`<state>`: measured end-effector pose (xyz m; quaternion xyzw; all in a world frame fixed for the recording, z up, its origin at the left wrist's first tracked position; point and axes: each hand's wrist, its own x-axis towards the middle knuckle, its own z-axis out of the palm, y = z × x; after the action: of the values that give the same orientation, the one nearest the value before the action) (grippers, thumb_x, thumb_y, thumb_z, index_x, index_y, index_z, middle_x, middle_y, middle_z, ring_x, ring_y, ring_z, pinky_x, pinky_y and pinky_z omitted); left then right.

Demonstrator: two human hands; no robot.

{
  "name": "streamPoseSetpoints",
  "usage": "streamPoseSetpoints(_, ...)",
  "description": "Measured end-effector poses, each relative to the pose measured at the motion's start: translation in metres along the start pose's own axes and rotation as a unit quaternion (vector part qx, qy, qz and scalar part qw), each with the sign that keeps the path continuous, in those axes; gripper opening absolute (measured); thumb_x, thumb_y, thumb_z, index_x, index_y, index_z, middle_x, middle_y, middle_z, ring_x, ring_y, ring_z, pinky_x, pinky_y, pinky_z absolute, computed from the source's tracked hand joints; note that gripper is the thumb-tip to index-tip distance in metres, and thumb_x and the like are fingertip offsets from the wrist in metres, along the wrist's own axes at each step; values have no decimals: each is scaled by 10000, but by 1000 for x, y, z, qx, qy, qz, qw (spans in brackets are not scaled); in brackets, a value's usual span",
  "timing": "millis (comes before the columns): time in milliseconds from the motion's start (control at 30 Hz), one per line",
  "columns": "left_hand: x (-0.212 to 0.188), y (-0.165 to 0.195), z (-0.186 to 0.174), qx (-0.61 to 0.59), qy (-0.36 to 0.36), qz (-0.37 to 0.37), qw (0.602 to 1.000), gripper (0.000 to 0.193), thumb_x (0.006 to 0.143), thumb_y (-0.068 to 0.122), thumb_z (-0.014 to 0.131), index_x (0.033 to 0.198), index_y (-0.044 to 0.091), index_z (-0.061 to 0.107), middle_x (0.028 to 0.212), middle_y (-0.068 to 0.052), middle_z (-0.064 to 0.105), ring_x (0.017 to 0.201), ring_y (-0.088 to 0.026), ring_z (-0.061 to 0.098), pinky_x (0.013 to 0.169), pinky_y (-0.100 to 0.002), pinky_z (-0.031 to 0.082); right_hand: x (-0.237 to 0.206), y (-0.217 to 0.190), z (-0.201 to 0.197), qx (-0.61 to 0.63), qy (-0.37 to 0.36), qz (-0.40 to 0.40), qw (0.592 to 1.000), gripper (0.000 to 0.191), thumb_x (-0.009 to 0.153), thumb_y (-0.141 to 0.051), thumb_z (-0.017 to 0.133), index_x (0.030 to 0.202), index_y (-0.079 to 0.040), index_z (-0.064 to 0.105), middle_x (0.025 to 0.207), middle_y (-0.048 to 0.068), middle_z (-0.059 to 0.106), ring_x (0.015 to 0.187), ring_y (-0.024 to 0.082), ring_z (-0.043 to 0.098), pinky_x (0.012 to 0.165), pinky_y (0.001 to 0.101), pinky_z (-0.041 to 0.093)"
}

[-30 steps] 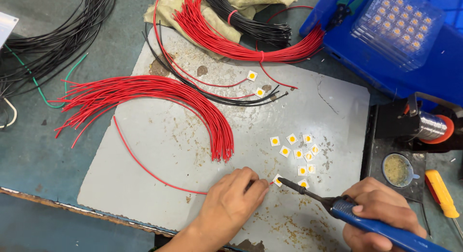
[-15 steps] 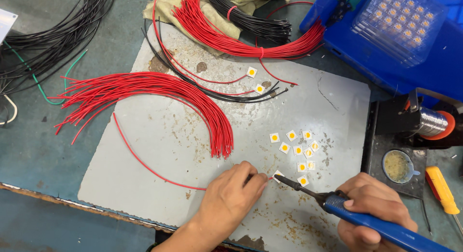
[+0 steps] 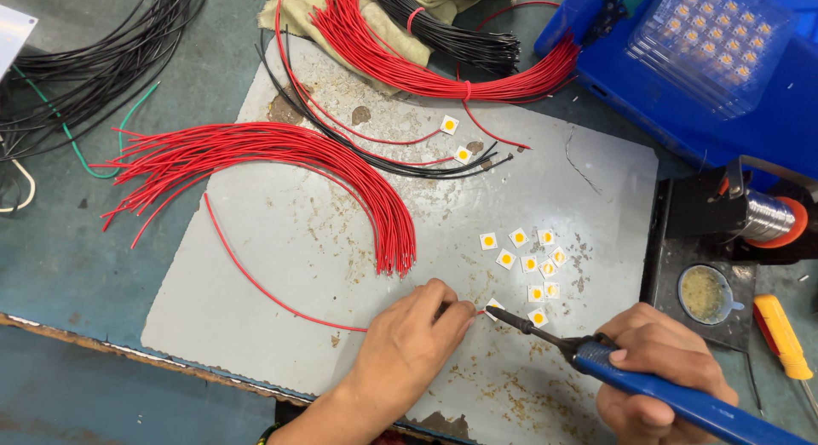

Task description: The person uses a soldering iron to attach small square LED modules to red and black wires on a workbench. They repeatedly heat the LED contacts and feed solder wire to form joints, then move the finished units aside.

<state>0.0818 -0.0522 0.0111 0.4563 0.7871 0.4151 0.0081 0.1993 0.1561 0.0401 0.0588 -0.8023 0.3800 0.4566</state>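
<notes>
1. Left hand point(image 3: 407, 347) rests on the grey mat point(image 3: 256, 326), fingers pinched shut on the end of a loose red wire point(image 3: 256, 279). The wire end sits right at a small white chip point(image 3: 493, 308).
2. Right hand point(image 3: 660, 373) is wrapped around the blue handle of a soldering iron point(image 3: 596, 353). Iron tip touches the same chip, just beside the left fingertips.
3. The wire curves away up-left across the mat, toward the fanned red bundle point(image 3: 281, 160).
4. More chips point(image 3: 528, 262), white squares with yellow centres, lie in a loose cluster just above the joint. Two more point(image 3: 456, 138) lie further up, each on a red wire.
5. Second red bundle point(image 3: 426, 66) and a black bundle point(image 3: 452, 32) lie at the top edge, partly on a cloth point(image 3: 294, 11).
6. Right of the mat: solder spool point(image 3: 767, 219), small flux cup point(image 3: 705, 293), yellow-handled tool point(image 3: 780, 334).
7. Blue box point(image 3: 682, 96) top right, with a clear tray of chips point(image 3: 711, 40) on it.
8. Loose black wires point(image 3: 94, 62) far left, off the mat.
</notes>
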Motion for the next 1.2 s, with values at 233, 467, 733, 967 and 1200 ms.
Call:
streamPoseSetpoints(233, 0, -1, 0, -1, -10, -10, 1000, 165, 872, 115, 763, 1007, 76, 676, 943, -67, 565, 794, -239, 647, 640, -388, 535, 1, -1, 2, 9, 2, 4, 1000, 460, 1074, -449, 484, 942, -8, 467, 545, 14, 496, 412, 155, 565, 408, 301, 473)
streamPoseSetpoints(467, 0, -1, 0, -2, -17, -18, 1000, 152, 878, 113, 746, 1001, 75, 667, 946, -73, 563, 816, -245, 646, 648, -396, 534, 3, -5, 2, 4, -13, 14, 1000, 461, 1073, -454, 492, 957, -9, 468, 562, 11, 497, 441, 160, 579, 432, 308, 493)
streamPoseSetpoints(733, -1, -1, 2, 9, -11, -15, 1000, 143, 888, 109, 734, 1007, 74, 663, 946, -78, 554, 822, -247, 644, 657, -395, 535, 9, -17, -4, 9, -78, 43, 996, 448, 1058, -443, 579, 990, -3, 526, 650, 45, 557, 567, 188, 622, 493, 295, 495)
streamPoseSetpoints(967, 0, -2, 5, 18, 2, -9, 1000, 155, 883, 119, 743, 1015, 79, 672, 936, -77, 549, 815, -244, 645, 642, -390, 532, 9, -13, -8, 12, -123, -34, 992, 402, 1037, -369, 601, 939, 16, 539, 628, 50, 554, 535, 203, 628, 496, 326, 509)
streamPoseSetpoints(1200, -1, -3, 5, 14, 3, -2, 1000, 162, 874, 114, 747, 1010, 76, 668, 936, -77, 546, 816, -246, 642, 643, -391, 530, -6, 8, 14, 17, 109, -72, 991, 435, 1068, -386, 531, 922, 16, 449, 604, 49, 505, 415, 209, 572, 392, 322, 480)
